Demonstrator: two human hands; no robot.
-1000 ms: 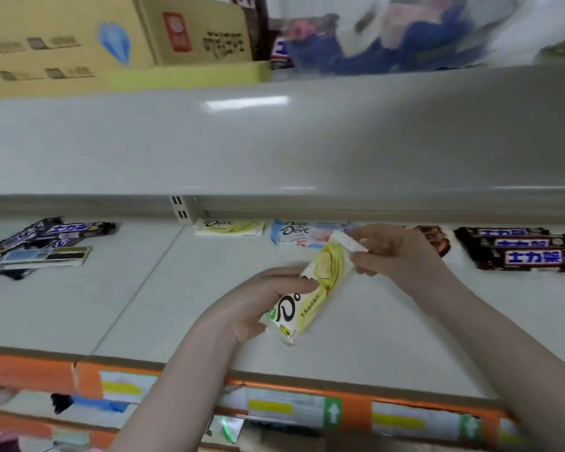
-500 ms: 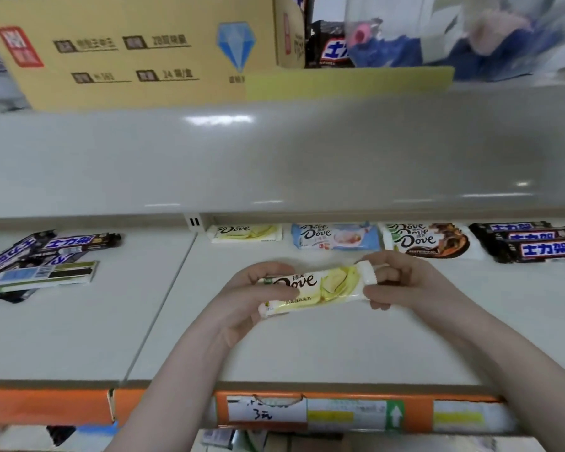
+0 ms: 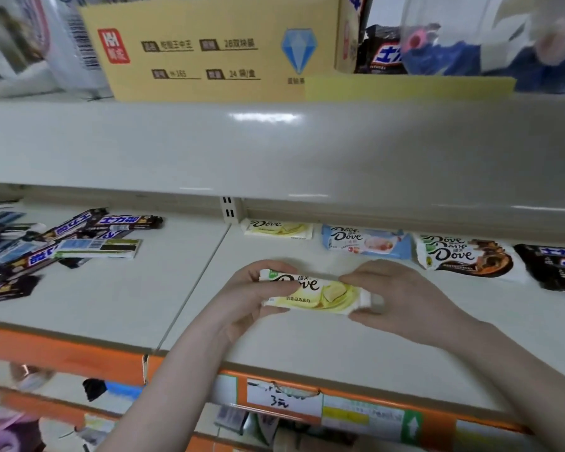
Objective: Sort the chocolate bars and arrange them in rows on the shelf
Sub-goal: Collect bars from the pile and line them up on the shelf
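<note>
A yellow-and-white Dove bar (image 3: 317, 293) lies level, just above the grey shelf (image 3: 307, 347), held by both hands. My left hand (image 3: 252, 298) grips its left end and my right hand (image 3: 395, 298) pinches its right end. Along the back of the shelf lie another yellow Dove bar (image 3: 278, 228), a light-blue Dove bar (image 3: 366, 244), a stack of brown-and-white Dove bars (image 3: 463, 256) and dark Snickers bars (image 3: 555, 265) at the far right. A loose heap of dark Snickers bars (image 3: 62, 238) covers the left shelf section.
The upper shelf (image 3: 274, 148) overhangs the back row. On it stand a yellow carton (image 3: 216, 47) and more goods. An orange price rail (image 3: 307, 399) with labels runs along the shelf's front edge. A white barcode-side wrapper (image 3: 98, 248) lies among the left heap.
The bar has turned from steeply tilted to level, and both hands have carried it further in over the shelf, toward the back row.
</note>
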